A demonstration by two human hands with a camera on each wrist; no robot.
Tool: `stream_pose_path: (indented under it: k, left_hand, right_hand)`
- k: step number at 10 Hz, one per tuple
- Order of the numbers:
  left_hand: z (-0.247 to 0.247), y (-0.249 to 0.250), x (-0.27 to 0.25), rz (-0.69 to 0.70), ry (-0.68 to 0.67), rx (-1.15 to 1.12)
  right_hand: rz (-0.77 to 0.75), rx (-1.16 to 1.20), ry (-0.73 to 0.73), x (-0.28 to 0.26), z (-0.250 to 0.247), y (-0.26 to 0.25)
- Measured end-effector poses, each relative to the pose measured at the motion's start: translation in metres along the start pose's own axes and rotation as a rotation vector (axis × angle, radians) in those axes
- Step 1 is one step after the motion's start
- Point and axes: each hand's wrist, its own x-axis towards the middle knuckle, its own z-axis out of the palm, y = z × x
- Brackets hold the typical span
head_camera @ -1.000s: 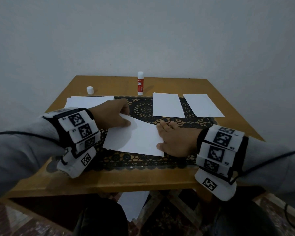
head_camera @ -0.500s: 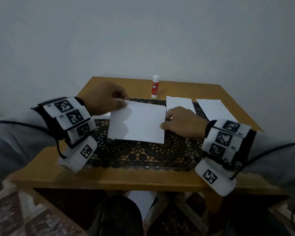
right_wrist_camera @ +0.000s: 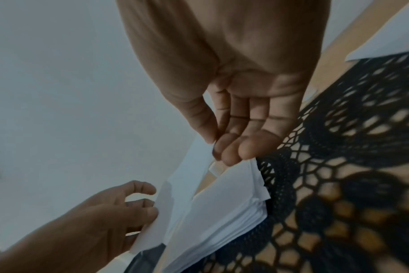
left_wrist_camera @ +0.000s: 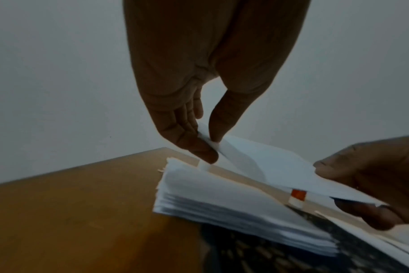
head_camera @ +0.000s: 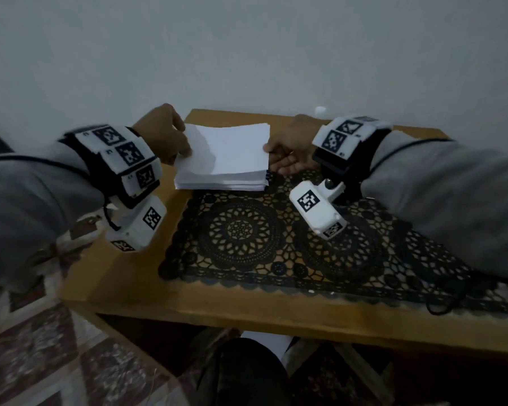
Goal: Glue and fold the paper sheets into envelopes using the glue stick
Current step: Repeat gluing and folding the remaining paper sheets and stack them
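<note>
Fingers point(left_wrist_camera: 194, 147) of both hands pinch one paper sheet point(head_camera: 232, 150) above the stack point(head_camera: 220, 183).

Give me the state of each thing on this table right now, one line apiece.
folded sheet: held in the air over the stack, pinched at both ends
left hand: pinching its left edge
right hand: pinching its right edge
paper stack: lying flat
glue stick: upright, mostly hidden

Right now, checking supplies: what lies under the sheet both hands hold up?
Under the held sheet: a paper stack on the table; lower sheets are covered.
</note>
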Motion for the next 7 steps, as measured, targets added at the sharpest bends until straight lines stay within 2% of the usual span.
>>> stream_pose_path:
  k: [3, 4, 5, 7]
  left_hand:
    - [0.018, -0.02, 0.014, 0.051, -0.141, 0.269]
    - [0.02, -0.016, 0.011, 0.065, -0.151, 0.318]
    - [0.023, -0.011, 0.005, 0.094, -0.135, 0.429]
    - [0.031, 0.01, -0.013, 0.191, -0.081, 0.623]
  right_hand:
    - [-0.09, -0.397, -0.04, 0.029, 0.02, 0.011]
    - [-0.104, -0.42, -0.007, 0.025, 0.012, 0.013]
    - [-0.121, -0.317, 0.093, 0.007, -0.01, 0.019]
    - [-0.301, -0.507, 0.335, -0.038, -0.068, 0.068]
